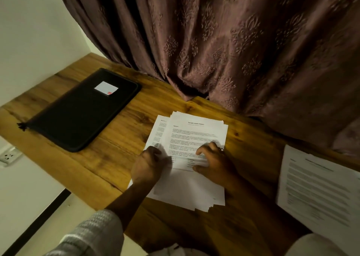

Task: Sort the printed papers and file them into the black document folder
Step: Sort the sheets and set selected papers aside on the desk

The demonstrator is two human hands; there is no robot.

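Both hands are on the loosely fanned stack of white printed papers [196,135], mid-table.

The left hand [149,165] is curled at the stack's left edge. It's blurred, so I can't tell whether it pinches a sheet. A grey knit sleeve [93,234] covers that forearm.

The right hand [213,162] is clawed, with bent fingertips and thumb down on the top sheet. I can't tell if that's a grip or just pressure.

The flat black zip document folder [78,115] lies closed at far left with a white label [106,88] on top, well apart from the stack.

The surface is a wooden tabletop [124,123]. A second pile of white printed sheets [319,189] lies at right and runs out of frame.

A brown patterned curtain [224,41] hangs behind, its hem on the table's back edge just beyond the stack. There's a white wall [35,31] at left and a white wall socket [8,156] below the table edge.

There's bare wood between the folder and the stack, and between the stack and the right pile.
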